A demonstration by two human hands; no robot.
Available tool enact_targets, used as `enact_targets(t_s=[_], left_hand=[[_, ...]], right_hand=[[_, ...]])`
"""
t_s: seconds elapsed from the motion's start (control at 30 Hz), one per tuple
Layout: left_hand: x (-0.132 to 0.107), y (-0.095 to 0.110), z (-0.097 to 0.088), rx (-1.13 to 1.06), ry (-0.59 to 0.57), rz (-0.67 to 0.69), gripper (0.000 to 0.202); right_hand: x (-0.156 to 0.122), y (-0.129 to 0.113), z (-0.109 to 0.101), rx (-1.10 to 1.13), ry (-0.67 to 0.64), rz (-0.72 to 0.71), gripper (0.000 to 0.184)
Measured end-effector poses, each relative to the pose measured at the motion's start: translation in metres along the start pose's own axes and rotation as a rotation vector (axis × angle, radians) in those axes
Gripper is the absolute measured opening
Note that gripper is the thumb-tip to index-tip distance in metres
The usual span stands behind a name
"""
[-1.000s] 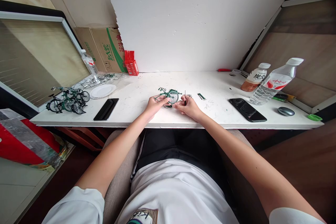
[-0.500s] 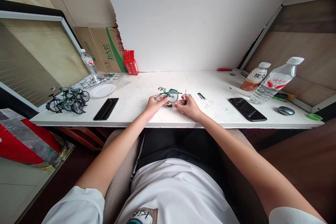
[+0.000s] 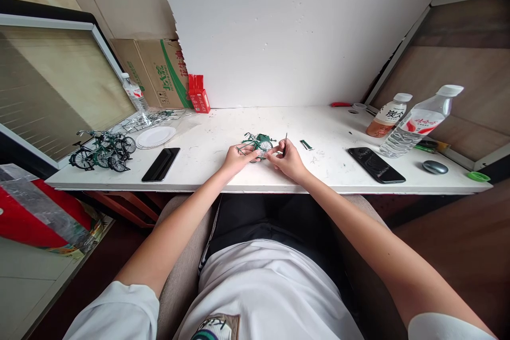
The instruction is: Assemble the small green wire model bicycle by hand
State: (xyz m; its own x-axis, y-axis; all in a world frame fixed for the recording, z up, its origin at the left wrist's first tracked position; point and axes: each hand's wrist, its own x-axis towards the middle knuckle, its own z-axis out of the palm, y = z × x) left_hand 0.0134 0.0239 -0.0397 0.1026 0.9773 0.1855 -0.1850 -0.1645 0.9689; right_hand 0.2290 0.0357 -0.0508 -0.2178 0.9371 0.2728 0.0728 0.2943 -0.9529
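A small green model bicycle (image 3: 262, 142) is held low over the table near its front edge. My left hand (image 3: 238, 160) is closed on the bicycle's lower part, its thumb by the wheel. At the wheel's right side, my right hand (image 3: 290, 162) has thumb and finger against the bicycle. A thin dark stick-like tool (image 3: 285, 144) stands up from among the right fingers; its exact kind cannot be made out. Small green parts (image 3: 306, 144) lie on the table just right of my right hand.
Assembled model bicycles (image 3: 104, 151) stand at the left, near white plates (image 3: 155, 137) and a phone (image 3: 161, 164). On the right are another phone (image 3: 376, 165), a mouse (image 3: 434, 167), a tea bottle (image 3: 388, 117) and a water bottle (image 3: 422, 122). A red box (image 3: 198, 94) stands behind.
The bicycle has tilted and shifted slightly right. My right thumb and finger have come in against its wheel area, and the thin tool leans a little differently.
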Motion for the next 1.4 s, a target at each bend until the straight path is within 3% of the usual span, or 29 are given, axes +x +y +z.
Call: enact_targets(t_s=[0.7, 1.4], left_hand=[[0.002, -0.002, -0.002, 0.082, -0.055, 0.021, 0.056], [0.002, -0.005, -0.004, 0.144, -0.030, 0.005, 0.058]], right_hand=[[-0.003, -0.008, 0.002, -0.046, -0.005, -0.028, 0.066], [-0.002, -0.010, 0.003, -0.027, -0.010, -0.010, 0.064]])
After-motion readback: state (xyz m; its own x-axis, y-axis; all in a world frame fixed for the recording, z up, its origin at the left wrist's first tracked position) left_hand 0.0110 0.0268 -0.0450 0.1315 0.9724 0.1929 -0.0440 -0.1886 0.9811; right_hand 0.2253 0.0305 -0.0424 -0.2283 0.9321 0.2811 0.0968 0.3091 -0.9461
